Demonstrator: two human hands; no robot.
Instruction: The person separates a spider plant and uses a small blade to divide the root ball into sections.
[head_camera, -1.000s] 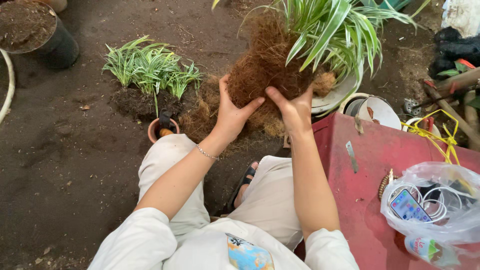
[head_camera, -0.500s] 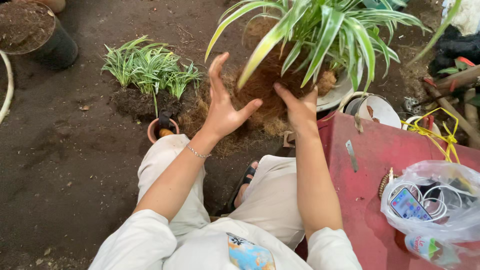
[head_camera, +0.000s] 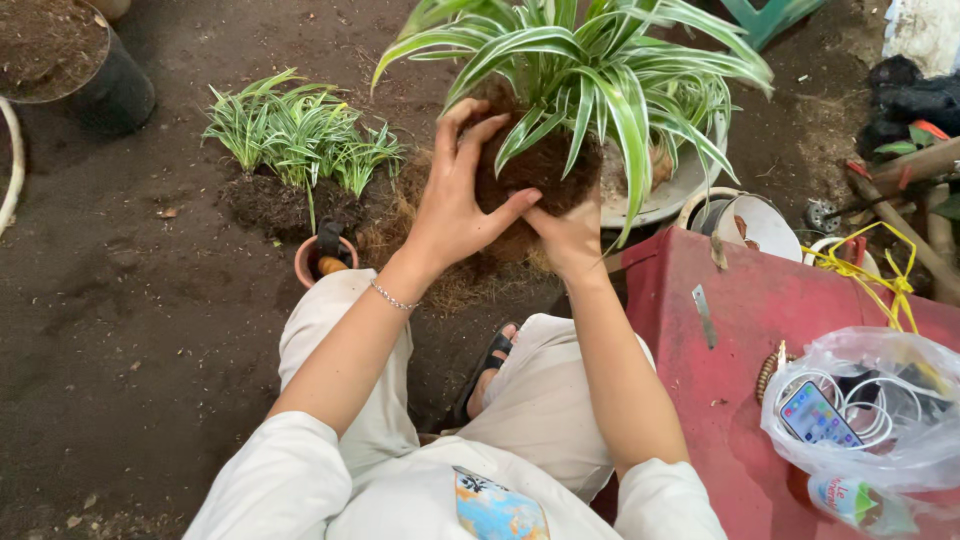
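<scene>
While the plant (head_camera: 580, 70) is being held up over the dirt floor (head_camera: 130, 330), its brown root ball (head_camera: 535, 170) is sitting between both hands, and its long striped green and white leaves are arching out over them. The left hand (head_camera: 460, 195) is pressing against the left side of the root ball with fingers spread and pointing upward, thumb reaching across the front. The right hand (head_camera: 570, 235) is cupping the root ball from below and the right, fingers mostly hidden behind the soil. Both forearms are reaching forward from white sleeves, and a thin bracelet (head_camera: 392, 297) is lying on the left wrist.

Just behind the plant, a pale round pot (head_camera: 665, 195) is sitting tilted on the ground. To the left, a clump of smaller striped plants (head_camera: 300, 135) is lying on loose soil, with a small terracotta pot (head_camera: 322, 262) just below it. Farther left, a black pot (head_camera: 110, 95) filled with soil is standing. To the right, a red table (head_camera: 730, 350) is carrying a clear plastic bag (head_camera: 880, 420) holding a phone and white cables.
</scene>
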